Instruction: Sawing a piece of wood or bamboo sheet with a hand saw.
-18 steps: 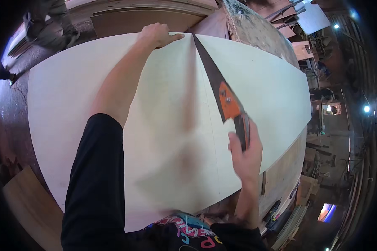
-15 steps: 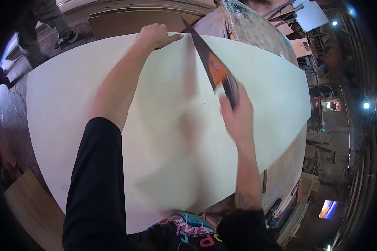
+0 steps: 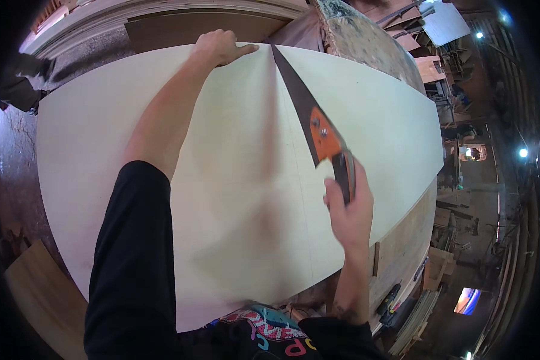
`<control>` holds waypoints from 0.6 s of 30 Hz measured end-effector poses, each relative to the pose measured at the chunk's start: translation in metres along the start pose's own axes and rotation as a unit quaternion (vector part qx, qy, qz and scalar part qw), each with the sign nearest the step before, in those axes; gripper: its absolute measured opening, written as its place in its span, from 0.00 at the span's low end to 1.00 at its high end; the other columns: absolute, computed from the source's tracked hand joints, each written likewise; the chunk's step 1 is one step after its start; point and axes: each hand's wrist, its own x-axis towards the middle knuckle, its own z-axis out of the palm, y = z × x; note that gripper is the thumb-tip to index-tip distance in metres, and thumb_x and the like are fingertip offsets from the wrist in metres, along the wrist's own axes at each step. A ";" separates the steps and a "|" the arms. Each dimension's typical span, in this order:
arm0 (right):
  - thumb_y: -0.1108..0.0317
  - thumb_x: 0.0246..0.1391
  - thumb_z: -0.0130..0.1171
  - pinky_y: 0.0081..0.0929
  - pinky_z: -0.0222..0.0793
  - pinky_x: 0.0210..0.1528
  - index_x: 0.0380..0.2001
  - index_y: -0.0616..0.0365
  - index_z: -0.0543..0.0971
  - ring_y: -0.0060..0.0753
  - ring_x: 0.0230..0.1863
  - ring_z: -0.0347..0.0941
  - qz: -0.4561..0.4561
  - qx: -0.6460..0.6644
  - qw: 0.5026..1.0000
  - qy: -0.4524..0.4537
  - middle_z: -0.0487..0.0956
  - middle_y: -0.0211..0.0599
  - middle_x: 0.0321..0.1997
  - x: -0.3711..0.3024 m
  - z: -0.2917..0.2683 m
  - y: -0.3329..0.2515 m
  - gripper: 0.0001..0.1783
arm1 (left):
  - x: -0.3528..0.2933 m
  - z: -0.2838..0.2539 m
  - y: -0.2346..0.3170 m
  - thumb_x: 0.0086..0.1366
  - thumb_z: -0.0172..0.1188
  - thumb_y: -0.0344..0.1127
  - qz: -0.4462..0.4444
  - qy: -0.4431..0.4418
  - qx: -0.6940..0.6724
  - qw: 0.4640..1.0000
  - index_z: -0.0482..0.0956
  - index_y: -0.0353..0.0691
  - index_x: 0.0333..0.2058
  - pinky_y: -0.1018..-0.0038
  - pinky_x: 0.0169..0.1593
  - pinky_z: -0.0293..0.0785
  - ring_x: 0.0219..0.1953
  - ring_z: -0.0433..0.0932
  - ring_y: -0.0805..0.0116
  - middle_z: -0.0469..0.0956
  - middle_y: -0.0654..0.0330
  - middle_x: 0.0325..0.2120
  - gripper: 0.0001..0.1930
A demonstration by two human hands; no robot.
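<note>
A large white board [image 3: 222,180] spreads out in front of me, with a thin line running across it from the far edge towards me. My left hand [image 3: 218,48] grips the board's far edge, its thumb stretched along the top. In my right hand [image 3: 351,210] is the dark handle of a hand saw [image 3: 295,87], fingers wrapped round it. The saw has a dark tapered blade and an orange section by the handle. Its tip reaches the far edge, just right of my left thumb, while the blade slants across the board near the line.
Beyond the far edge stand a rough, stained slab [image 3: 366,45] and a brown panel [image 3: 204,30]. Another person's leg [image 3: 21,90] shows at far left. A brown wooden sheet [image 3: 45,300] lies lower left. At lower right, a power drill [image 3: 389,299] lies beside stacked strips [image 3: 414,321].
My right hand has drawn the saw back towards me and slightly right, bringing its tip to the board's far edge. My left hand stays put. The other person has shifted left.
</note>
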 end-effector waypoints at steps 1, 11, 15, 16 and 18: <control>0.75 0.56 0.56 0.28 0.72 0.35 0.60 0.60 0.69 0.29 0.28 0.74 0.001 0.001 1.000 0.001 0.79 0.42 0.31 0.002 0.000 -0.001 0.26 | 0.000 0.000 0.000 0.56 0.46 0.81 -0.003 0.001 -0.002 1.000 0.80 0.36 0.18 0.63 0.39 0.79 0.31 0.83 0.57 0.81 0.55 0.23 0.45; 0.69 0.53 0.56 0.32 0.73 0.30 0.51 0.63 0.75 0.32 0.21 0.77 -0.143 -0.133 0.981 -0.002 0.80 0.44 0.28 0.222 0.082 -0.009 0.21 | -0.003 -0.002 0.015 0.54 0.48 0.82 0.013 -0.036 -0.019 0.999 0.85 0.36 0.31 0.59 0.41 0.79 0.35 0.83 0.54 0.83 0.51 0.25 0.46; 0.70 0.53 0.55 0.43 0.74 0.46 0.52 0.62 0.74 0.58 0.42 0.79 -0.139 -0.060 0.988 -0.001 0.81 0.56 0.39 0.152 0.067 -0.009 0.21 | -0.004 -0.006 0.003 0.53 0.48 0.83 0.002 -0.043 -0.009 0.999 0.85 0.36 0.31 0.59 0.40 0.79 0.34 0.83 0.53 0.82 0.51 0.24 0.47; 0.72 0.54 0.55 0.39 0.74 0.45 0.54 0.62 0.73 0.52 0.40 0.80 -0.105 -0.053 0.993 -0.003 0.82 0.54 0.38 0.118 0.055 -0.009 0.22 | -0.006 -0.006 0.003 0.55 0.47 0.82 -0.003 -0.039 -0.006 0.999 0.83 0.36 0.24 0.61 0.40 0.79 0.32 0.83 0.54 0.82 0.52 0.23 0.45; 0.74 0.55 0.56 0.33 0.74 0.42 0.57 0.62 0.71 0.42 0.36 0.80 -0.071 -0.048 0.996 0.004 0.82 0.49 0.37 0.051 0.018 0.002 0.25 | -0.006 -0.007 0.014 0.56 0.46 0.81 -0.004 -0.025 -0.012 1.000 0.81 0.37 0.18 0.63 0.39 0.79 0.31 0.83 0.55 0.81 0.54 0.23 0.45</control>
